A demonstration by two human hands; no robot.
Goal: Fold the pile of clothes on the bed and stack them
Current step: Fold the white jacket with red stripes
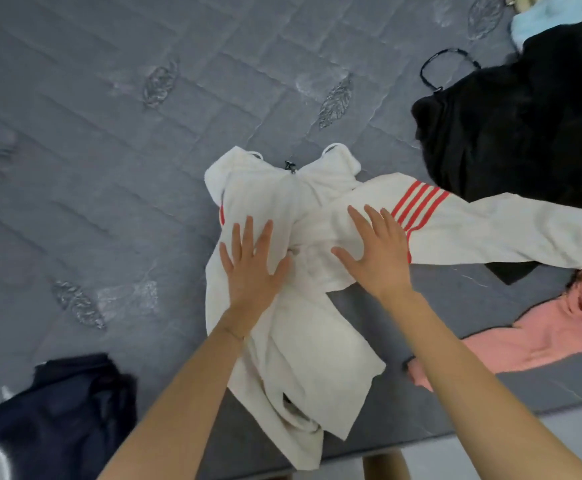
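Looking down at a white jacket (282, 209) lying collar-away in the middle of the bed (109, 133), hem toward the near edge. Got the left hand (251, 268) pressed flat on the left half of the chest, fingers straight and spread, gripping nothing. Same deal with the right hand (376, 254): flat, spread wide, resting on the right half just beside the red stripes. Pretty sure that's to smooth the body and pin it so nothing slides before the fold, going by the palms sitting either side of the zip (291, 166) line.

Reads as an early step tbh. Right sleeve (490, 230) flung way out to the right and draped over a black garment (524, 126), hem end bunched and twisted by the bed edge. Can't tell where the left sleeve went, maybe tucked under.

No basket or box in shot, so just the bed doing the holding. On it besides the jacket: that black heap at far right with a thin strap loop, a pale blue piece (531, 22) in the top right corner, a pink top (542, 334) near the right edge, and a navy piece (64, 410) at the near left, well apart from the rest. Could be the start of the stack, could be just dumped there, can't tell
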